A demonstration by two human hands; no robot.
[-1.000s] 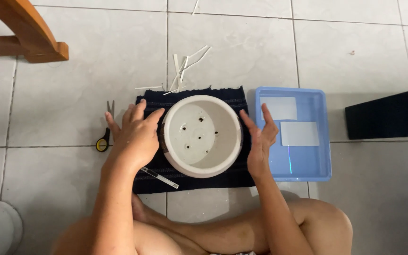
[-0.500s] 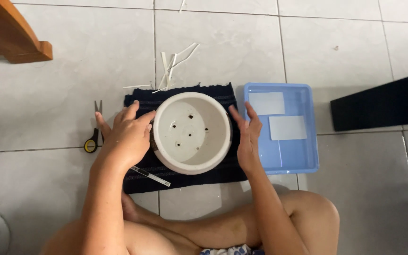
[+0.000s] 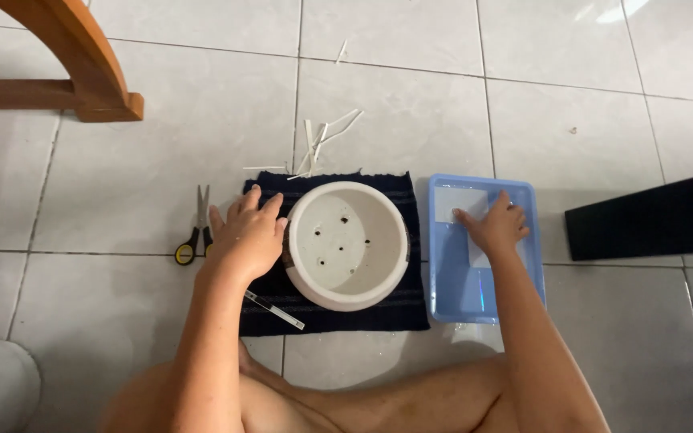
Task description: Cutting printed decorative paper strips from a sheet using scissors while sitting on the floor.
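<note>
I steady a white pot (image 3: 346, 244) on a dark cloth (image 3: 334, 309) on the tiled floor while reaching into a blue tray (image 3: 484, 305).

My left hand (image 3: 242, 236) lies open against the pot's left wall; my right hand (image 3: 495, 227) rests flat, fingers spread, on a white sheet (image 3: 460, 202) in the tray, not yet lifted. I judge the work mid-way. Cut strips (image 3: 318, 144) lie beyond the cloth, scissors (image 3: 194, 232) just left, a wooden chair leg (image 3: 82, 60) well apart; open tiles ahead.

White pot (image 3: 348, 244) with dark holes sitting center frame on navy cloth (image 3: 378, 309) showing faint stripes; light blue tray (image 3: 523, 297) right; yellow-handled scissors (image 3: 196, 228) left; pale grey tiled floor (image 3: 162, 160).
</note>
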